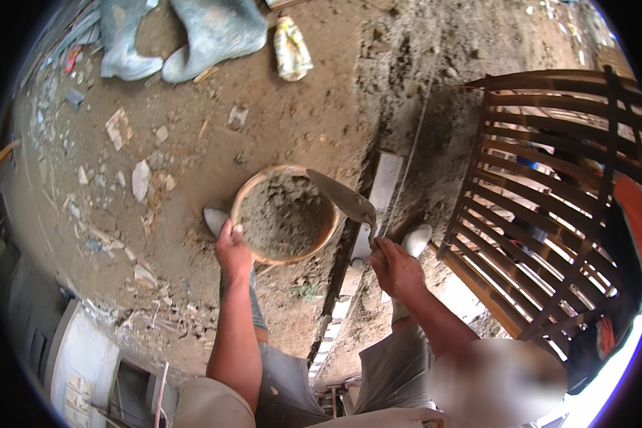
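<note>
My left hand (234,250) grips the near left rim of a round orange-brown basin (246,246), thumb toward the edge. Grey wet mortar (282,214) fills much of the basin. In my right hand (398,268) is the handle of a trowel (342,195). Its blade reaches left over the basin's right rim, and some grey mortar seems to coat it. Below the basin and to its right runs a narrow line of bricks or blocks (349,277) set along a trench.
A slatted wooden frame (542,175) leans at the right. A taut string (415,143) runs beside a pale board (385,178). Blue-grey boot-shaped things (217,32) and a crumpled packet (292,50) lie at the far side. Rubble (141,180) litters the left ground.
</note>
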A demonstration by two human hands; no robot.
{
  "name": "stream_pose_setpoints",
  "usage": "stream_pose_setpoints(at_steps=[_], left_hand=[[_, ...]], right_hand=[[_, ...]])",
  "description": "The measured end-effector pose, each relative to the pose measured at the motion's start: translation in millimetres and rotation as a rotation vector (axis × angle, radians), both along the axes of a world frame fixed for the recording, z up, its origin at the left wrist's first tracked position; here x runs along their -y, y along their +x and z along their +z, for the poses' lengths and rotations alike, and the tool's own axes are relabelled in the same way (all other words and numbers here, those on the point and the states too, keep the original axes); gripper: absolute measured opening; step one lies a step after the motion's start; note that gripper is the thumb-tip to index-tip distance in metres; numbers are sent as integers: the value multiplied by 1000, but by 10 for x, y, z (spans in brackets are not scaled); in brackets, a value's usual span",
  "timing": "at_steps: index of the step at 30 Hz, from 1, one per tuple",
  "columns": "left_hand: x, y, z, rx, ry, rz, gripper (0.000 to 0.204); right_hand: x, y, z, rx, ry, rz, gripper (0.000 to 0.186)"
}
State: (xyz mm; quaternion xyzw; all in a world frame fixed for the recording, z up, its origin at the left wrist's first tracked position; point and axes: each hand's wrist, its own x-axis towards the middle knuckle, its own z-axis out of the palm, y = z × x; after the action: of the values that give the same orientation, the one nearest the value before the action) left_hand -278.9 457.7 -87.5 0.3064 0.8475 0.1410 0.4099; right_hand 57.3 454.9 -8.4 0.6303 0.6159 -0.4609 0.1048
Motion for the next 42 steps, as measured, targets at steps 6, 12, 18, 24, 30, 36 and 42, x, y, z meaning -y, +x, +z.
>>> stream_pose_setpoints(at_steps=[6,12,18,24,30,36,42], left_hand=[[-16,109,11,-70,20,-57,34],[1,153,9,-57,56,-77,34],[-13,109,75,-40,-8,-2,34],[0,108,27,-39,85,-90,34],[-98,212,71,-31,68,-94,36],[-171,229,204,-56,-50,-95,37],[-112,233,148,-94,19,-141,38]], right_hand=[[-549,-422,16,186,-106,230,44],[-804,-787,-503,168,10,535,36],[-471,-759,-244,152,-147,510,38],[-326,-807,31,44,-330,1,37],[-309,-698,-352,116,-440,33,35],[-416,-524,-91,240,-293,109,34],[-269,-722,-683,16,-379,48,35]])
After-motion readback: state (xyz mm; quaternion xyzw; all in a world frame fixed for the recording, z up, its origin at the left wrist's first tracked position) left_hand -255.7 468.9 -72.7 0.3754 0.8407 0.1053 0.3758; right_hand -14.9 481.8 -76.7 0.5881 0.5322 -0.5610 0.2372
